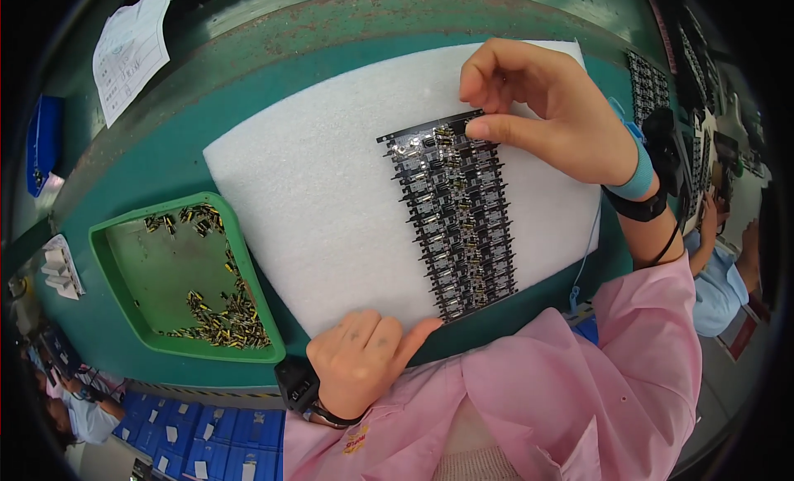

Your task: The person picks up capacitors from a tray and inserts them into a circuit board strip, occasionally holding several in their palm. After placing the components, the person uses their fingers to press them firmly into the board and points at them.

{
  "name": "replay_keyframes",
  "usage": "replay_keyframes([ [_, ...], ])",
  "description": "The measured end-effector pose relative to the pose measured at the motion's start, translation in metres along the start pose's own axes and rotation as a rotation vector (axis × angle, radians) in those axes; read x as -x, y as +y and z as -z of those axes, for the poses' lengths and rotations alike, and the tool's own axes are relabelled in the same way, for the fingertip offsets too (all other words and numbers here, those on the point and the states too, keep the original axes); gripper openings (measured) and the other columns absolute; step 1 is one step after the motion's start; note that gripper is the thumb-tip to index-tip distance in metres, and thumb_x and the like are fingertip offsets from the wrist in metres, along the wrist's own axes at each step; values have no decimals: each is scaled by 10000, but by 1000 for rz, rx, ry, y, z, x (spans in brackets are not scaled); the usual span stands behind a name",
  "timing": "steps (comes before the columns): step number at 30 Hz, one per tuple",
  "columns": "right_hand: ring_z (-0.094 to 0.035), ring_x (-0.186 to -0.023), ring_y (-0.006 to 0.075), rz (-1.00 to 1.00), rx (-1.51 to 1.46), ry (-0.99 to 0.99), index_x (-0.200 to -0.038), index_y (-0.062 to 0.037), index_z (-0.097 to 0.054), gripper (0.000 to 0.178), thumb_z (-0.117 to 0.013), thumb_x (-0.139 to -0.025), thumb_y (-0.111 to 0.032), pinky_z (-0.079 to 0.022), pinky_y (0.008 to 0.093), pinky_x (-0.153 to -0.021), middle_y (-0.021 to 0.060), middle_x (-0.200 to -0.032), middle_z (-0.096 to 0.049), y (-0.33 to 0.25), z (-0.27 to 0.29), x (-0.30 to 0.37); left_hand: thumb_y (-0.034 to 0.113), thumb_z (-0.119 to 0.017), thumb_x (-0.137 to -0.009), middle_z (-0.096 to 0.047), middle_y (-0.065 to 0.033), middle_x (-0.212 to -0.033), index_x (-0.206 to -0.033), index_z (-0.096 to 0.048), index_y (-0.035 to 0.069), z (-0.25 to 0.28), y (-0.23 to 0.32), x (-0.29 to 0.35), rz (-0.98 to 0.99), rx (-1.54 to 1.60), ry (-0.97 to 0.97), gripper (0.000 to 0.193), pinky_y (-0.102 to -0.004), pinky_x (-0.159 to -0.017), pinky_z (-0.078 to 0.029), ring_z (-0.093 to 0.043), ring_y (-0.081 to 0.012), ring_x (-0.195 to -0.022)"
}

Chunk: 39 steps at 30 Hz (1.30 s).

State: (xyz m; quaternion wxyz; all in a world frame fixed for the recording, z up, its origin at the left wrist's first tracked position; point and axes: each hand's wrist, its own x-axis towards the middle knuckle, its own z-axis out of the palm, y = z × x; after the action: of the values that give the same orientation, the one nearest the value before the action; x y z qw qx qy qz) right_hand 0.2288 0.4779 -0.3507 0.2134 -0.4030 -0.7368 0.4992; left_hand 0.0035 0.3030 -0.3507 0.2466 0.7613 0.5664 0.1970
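A black panel of joined circuit boards [459, 216] lies on a white foam sheet [306, 167]. Rows of small yellow-and-black components run down its middle. My right hand [542, 109] is over the panel's far edge, its thumb tip at the top row and its fingers curled above, with a gap between them. I see nothing held there. By the near left corner is my left hand [360, 361], fingers curled into the palm and thumb stretched to that corner. The palm side is hidden, so whatever it may hold does not show.
A green tray [269, 315] with many loose yellow-and-black components stands left of the foam. A paper sheet [131, 55] hangs at the far left. Blue bins [219, 440] are below the table's left edge. More circuit panels [648, 84] lie at far right, near another person's arm [709, 229].
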Motion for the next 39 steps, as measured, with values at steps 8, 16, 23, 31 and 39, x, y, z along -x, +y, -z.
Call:
replay_keyframes([
  [8,-544,-762,158,348,405,108,-996,-18,-677,366,-534,-723,179,-433,247,-645,88,-925,-568,-9,2,25,260,-886,-565,-299,-37,-489,-514,-308,102,2,12,-4,-3,-8,2,601,-343,-376,-238,-335,-204,-413],
  [16,-545,-742,194,368,323,233,-977,-12,-679,380,-545,-680,183,-432,276,-632,87,-900,-577,-70,13,90,213,-884,-612,-291,-20,-489,-516,-286,97,44,59,36,105,384,3,617,-288,-398,-195,-267,-139,-409],
  [23,-529,-708,228,510,-54,-31,-948,-25,-673,272,-643,-708,98,-424,304,-628,72,-883,-576,-149,-66,185,75,-777,-698,-426,-46,-562,-718,-391,56,64,139,104,285,592,3,387,-289,-423,-325,-397,-184,-456],
  [31,-526,-743,252,500,4,-4,-913,-34,-659,213,-719,-712,0,-436,315,-653,77,-869,-562,-193,-93,241,-9,-648,-750,-558,-130,-651,-1046,-385,33,62,194,139,298,488,55,399,-396,-511,-470,-611,-370,-612],
  [39,-538,-782,268,491,104,19,-896,-14,-613,220,-702,-702,39,-449,320,-688,86,-866,-565,-197,-93,239,-29,-635,-763,-466,-50,-547,-1075,-414,45,62,190,138,297,479,64,390,-273,-476,-379,-467,-164,-486],
])
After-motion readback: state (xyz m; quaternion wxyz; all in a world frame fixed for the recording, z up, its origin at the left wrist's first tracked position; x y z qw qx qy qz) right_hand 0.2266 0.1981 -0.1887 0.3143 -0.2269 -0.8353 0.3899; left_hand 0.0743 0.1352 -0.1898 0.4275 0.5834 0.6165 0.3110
